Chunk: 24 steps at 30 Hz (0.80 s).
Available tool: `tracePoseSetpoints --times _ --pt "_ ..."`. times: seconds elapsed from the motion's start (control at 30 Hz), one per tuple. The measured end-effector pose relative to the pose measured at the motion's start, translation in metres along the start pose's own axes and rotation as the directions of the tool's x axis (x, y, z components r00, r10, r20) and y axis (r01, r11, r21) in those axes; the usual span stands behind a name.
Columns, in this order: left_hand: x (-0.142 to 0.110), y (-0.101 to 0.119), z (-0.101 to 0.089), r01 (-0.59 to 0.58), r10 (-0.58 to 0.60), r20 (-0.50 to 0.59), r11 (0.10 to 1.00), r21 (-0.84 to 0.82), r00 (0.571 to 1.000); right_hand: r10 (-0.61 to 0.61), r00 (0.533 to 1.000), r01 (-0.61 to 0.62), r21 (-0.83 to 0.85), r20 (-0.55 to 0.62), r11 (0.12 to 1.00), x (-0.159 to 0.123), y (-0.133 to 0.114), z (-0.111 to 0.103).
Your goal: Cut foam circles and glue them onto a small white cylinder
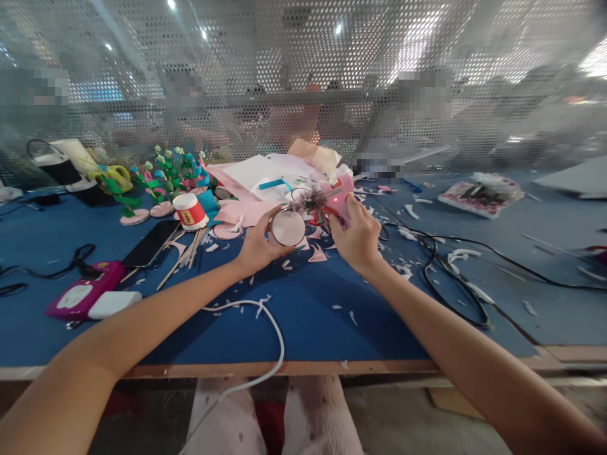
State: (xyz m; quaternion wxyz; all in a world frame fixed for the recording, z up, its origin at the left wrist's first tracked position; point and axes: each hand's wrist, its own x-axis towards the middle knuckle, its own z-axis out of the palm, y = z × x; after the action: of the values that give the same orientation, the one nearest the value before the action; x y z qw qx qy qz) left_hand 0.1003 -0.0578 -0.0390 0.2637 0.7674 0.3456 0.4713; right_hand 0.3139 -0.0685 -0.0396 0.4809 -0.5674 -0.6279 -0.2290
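My left hand (pixel 260 245) is closed round a short round piece (pixel 288 229) with a pale pink flat face and a dark rim. The face is turned toward me; the far side is hidden. My right hand (pixel 356 235) grips a pink glue gun (pixel 338 197) with a small red light on its body. Its front end points left, close to the top of the round piece, but blur hides whether they touch. Pink paper scraps (pixel 317 254) lie on the blue table (pixel 303 316) just below both hands.
Left of my hands stand a red-and-white paper cup (pixel 191 212), wooden sticks (pixel 191 248), a phone (pixel 154 243), a magenta power strip (pixel 88 291) and green paper plants (pixel 165 177). Paper sheets (pixel 256 174) pile up behind. A white cable (pixel 279 335) crosses the front edge; a black cord (pixel 434 272) coils right.
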Motion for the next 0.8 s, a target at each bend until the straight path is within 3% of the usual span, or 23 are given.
tracePoseSetpoints --times 0.8 --pt "0.000 -0.007 0.000 -0.117 0.121 -0.073 0.991 0.066 0.990 -0.017 0.996 0.008 -0.098 -0.088 0.995 0.005 0.011 -0.002"
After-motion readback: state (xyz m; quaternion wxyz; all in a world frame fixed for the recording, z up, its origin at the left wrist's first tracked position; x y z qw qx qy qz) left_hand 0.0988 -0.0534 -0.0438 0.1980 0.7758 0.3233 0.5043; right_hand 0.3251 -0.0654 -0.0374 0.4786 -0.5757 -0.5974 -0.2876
